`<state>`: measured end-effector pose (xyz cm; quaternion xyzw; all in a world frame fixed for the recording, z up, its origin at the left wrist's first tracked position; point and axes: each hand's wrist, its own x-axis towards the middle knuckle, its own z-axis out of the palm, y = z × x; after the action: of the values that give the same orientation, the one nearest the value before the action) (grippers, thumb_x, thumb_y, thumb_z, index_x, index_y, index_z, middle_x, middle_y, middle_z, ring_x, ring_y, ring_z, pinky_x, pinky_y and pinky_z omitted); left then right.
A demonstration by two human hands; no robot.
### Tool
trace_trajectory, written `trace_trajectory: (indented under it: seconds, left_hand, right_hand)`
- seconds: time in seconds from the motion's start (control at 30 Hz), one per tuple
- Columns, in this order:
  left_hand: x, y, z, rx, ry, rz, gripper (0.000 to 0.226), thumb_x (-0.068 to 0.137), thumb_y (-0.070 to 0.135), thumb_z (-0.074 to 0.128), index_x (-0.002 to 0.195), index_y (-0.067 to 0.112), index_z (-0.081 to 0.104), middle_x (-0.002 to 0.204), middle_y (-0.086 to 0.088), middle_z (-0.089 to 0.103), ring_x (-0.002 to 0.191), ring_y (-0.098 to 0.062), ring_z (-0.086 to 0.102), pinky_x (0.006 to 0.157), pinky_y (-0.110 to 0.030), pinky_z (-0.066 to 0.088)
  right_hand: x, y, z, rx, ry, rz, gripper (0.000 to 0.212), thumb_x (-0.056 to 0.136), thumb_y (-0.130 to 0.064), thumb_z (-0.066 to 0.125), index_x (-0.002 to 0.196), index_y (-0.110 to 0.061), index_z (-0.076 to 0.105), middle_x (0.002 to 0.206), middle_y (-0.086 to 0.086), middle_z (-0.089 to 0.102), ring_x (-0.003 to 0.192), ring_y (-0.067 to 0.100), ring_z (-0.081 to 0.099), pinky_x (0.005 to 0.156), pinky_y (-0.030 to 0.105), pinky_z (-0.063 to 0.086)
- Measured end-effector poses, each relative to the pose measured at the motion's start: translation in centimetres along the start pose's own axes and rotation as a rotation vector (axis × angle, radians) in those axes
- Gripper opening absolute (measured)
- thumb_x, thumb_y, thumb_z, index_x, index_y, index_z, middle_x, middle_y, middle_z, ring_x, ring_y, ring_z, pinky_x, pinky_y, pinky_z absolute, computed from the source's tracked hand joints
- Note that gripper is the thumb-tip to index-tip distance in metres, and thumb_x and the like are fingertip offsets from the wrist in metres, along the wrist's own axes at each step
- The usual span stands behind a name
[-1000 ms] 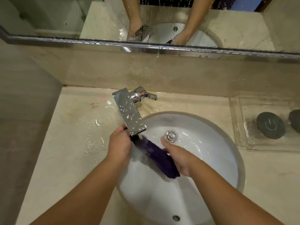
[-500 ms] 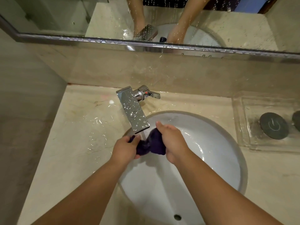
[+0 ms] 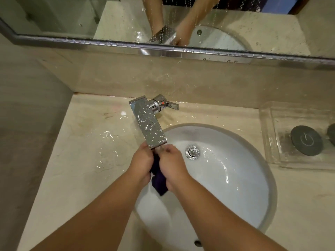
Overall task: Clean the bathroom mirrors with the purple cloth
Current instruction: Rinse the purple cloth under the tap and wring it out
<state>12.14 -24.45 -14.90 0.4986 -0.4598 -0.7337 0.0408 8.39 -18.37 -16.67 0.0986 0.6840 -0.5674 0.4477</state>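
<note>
Your left hand [image 3: 142, 164] and right hand [image 3: 172, 165] are pressed close together over the near-left part of the sink [image 3: 235, 187]. The fingers of both curl tight around the purple cloth [image 3: 159, 182]. The cloth is bunched into a dark wad between your palms. Only a narrow strip of it shows between the hands, and a small end hangs out below them over the white bowl. Your knuckles sit just under the tip of the faucet [image 3: 149, 125]. You cannot tell from this angle whether they touch it, or whether water is running onto the cloth.

The faucet is a flat chrome spout speckled with drops, angled out from the back left of the bowl, and its lever handle [image 3: 169, 104] points to the right. The drain [image 3: 192, 152] lies just to the right of your right hand.

Left of the faucet, the beige stone counter [image 3: 78, 160] is wet with small puddles and streaks. To the right of the sink, a clear tray [image 3: 266, 138] sits on the counter. It holds a dark round disc [image 3: 306, 140], and part of a second disc [image 3: 332, 132] shows at the edge of view.

The mirror [image 3: 59, 17] runs across the top, above a stone backsplash [image 3: 199, 82]. Drops and runs of water mark its glass. It reflects your forearms, the faucet and the sink.
</note>
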Motion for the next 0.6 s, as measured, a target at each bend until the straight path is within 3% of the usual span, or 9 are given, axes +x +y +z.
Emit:
trace_trajectory:
  seconds: [0.07,0.13,0.23,0.3,0.37,0.4,0.5,0.53,0.6]
  left_hand:
    - [-0.6,-0.1,1.1,-0.031,-0.083,-0.019,0.018,0.093,0.011,0.054,0.103,0.003,0.068,0.074,-0.009,0.068,0.064,-0.023,0.062,0.064,-0.031,0.048]
    - [-1.2,-0.3,2.1,-0.012,-0.042,-0.044,0.022,0.099,0.016,0.052,0.108,0.007,0.071,0.083,-0.011,0.069,0.073,-0.026,0.062,0.068,-0.036,0.047]
    - [-0.8,-0.4,0.5,-0.140,-0.031,-0.085,0.024,0.096,0.029,0.052,0.096,0.011,0.069,0.084,-0.009,0.069,0.083,-0.029,0.064,0.075,-0.037,0.048]
    - [-0.4,-0.3,-1.0,-0.316,-0.048,-0.174,0.032,0.099,0.035,0.047,0.085,0.013,0.066,0.077,-0.009,0.066,0.074,-0.023,0.066,0.072,-0.033,0.053]
    - [-0.5,-0.4,-0.8,-0.422,-0.048,-0.191,0.031,0.097,0.029,0.049,0.076,0.014,0.066,0.072,-0.008,0.063,0.064,-0.020,0.065,0.062,-0.028,0.053]
    - [-0.7,-0.6,0.0,-0.419,-0.075,-0.174,0.026,0.096,0.025,0.052,0.079,0.013,0.068,0.076,-0.010,0.065,0.068,-0.022,0.066,0.065,-0.030,0.053]
    - [-1.1,-1.5,1.8,-0.344,-0.093,-0.163,0.030,0.099,0.018,0.051,0.088,0.014,0.079,0.085,-0.014,0.072,0.074,-0.025,0.069,0.067,-0.033,0.056]
    - [-1.2,-1.4,1.7,-0.331,-0.096,-0.151,0.037,0.100,0.019,0.049,0.081,0.016,0.080,0.081,-0.012,0.073,0.069,-0.024,0.070,0.062,-0.032,0.055]
    - [-0.7,-1.1,0.7,-0.352,-0.064,-0.155,0.043,0.098,0.025,0.047,0.070,0.018,0.078,0.074,-0.008,0.071,0.063,-0.023,0.069,0.057,-0.031,0.054]
  right_hand:
    - [1.5,-1.5,-1.0,0.013,0.105,-0.023,0.010,0.087,-0.029,0.063,0.083,-0.020,0.066,0.081,0.009,0.071,0.077,0.026,0.066,0.075,0.046,0.055]
    - [2.5,-2.7,-1.9,0.013,0.167,0.097,0.013,0.092,-0.015,0.058,0.088,-0.007,0.067,0.083,0.016,0.072,0.074,0.028,0.069,0.067,0.043,0.057]
    - [1.3,-3.0,-0.5,0.084,-0.161,0.355,0.021,0.088,-0.005,0.057,0.069,-0.009,0.066,0.055,0.008,0.062,0.046,0.019,0.060,0.052,0.025,0.050]
    - [1.1,-2.5,0.8,0.097,-0.267,0.359,0.029,0.088,-0.002,0.058,0.062,-0.012,0.069,0.058,0.006,0.063,0.056,0.021,0.062,0.063,0.030,0.052]
    - [1.6,-2.9,0.9,0.179,-0.212,0.290,0.032,0.083,0.003,0.056,0.057,-0.012,0.067,0.059,0.008,0.062,0.058,0.023,0.059,0.065,0.033,0.049]
    - [2.1,-3.2,0.6,0.221,-0.142,0.245,0.027,0.082,0.003,0.055,0.062,-0.012,0.065,0.061,0.009,0.061,0.058,0.023,0.057,0.062,0.031,0.047]
    - [4.0,-3.5,-0.8,0.196,0.208,0.102,0.018,0.092,-0.009,0.054,0.075,-0.010,0.058,0.061,0.009,0.058,0.055,0.021,0.055,0.053,0.027,0.042]
    - [4.0,-3.3,-0.8,0.119,0.245,0.097,0.022,0.093,-0.010,0.054,0.071,-0.010,0.058,0.061,0.009,0.061,0.056,0.020,0.057,0.054,0.027,0.042]
    - [3.3,-2.5,0.4,0.033,0.089,0.196,0.026,0.087,-0.007,0.058,0.062,-0.010,0.065,0.071,0.013,0.067,0.066,0.023,0.059,0.061,0.031,0.045]
